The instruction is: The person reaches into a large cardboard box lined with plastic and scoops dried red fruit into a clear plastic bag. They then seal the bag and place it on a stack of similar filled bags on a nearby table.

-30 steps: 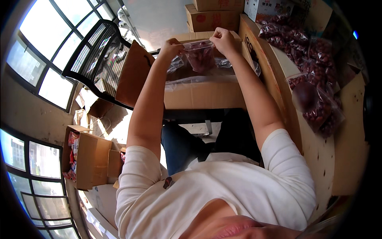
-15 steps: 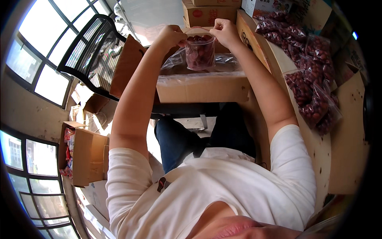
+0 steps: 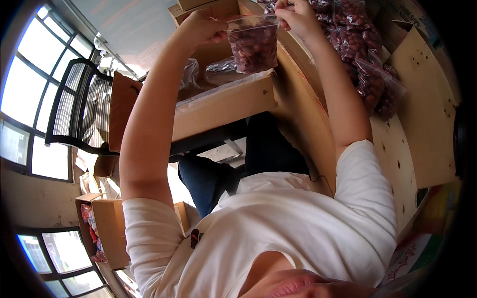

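A clear zip bag full of dark red dates hangs upright between my hands, its top edge pulled straight. My left hand is closed on the bag's left upper corner. Its right upper corner is pinched in the fingers of my right hand. Below and left of the bag stands a carton lined with clear plastic film. Several more filled bags of dates lie in a row to the right of my right forearm.
The filled bags rest on a pale wooden board. Cardboard boxes are stacked behind my left hand. A black mesh-backed chair stands at the left, with an open carton of red packets nearer me. A cardboard flap rises at the right.
The bag has moved right, from above the lined carton toward the wooden board. Its mouth, rounded open before, is now stretched flat. My view has turned rightward.
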`<state>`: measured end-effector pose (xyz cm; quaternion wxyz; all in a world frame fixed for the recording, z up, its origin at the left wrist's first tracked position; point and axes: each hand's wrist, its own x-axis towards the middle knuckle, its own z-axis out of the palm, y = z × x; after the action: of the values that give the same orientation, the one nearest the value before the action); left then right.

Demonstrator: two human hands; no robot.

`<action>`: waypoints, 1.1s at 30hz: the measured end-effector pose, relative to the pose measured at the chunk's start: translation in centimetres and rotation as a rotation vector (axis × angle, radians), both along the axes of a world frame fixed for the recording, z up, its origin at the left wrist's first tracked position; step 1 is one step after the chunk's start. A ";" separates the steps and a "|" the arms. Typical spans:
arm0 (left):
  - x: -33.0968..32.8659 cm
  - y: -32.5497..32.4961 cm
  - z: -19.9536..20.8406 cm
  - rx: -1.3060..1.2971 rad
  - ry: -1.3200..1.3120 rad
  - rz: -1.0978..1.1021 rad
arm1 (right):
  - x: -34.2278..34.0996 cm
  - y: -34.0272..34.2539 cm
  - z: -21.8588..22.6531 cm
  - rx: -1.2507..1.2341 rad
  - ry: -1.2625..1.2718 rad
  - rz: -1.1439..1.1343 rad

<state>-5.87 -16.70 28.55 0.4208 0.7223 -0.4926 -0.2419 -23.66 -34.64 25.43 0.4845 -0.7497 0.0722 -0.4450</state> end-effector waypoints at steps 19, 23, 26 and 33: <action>-15.3 -17.0 -4.3 0.046 0.035 -0.374 | -20.9 -6.7 -2.1 0.102 0.488 -0.499; -15.4 -16.3 -3.8 0.011 -0.185 -0.317 | -20.7 -5.7 -1.3 0.106 0.507 -0.477; -15.7 -15.8 -3.2 -0.191 -0.430 -0.302 | -20.4 -5.0 -1.1 0.065 0.498 -0.519; -18.4 -15.8 -4.5 -0.557 -0.541 -0.624 | -19.9 -5.0 -1.6 0.126 0.424 -0.493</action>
<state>-24.27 -32.46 24.09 0.3626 0.4375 -0.8227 -0.0194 -43.54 -39.61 23.86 0.3819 -0.7540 0.3780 -0.3777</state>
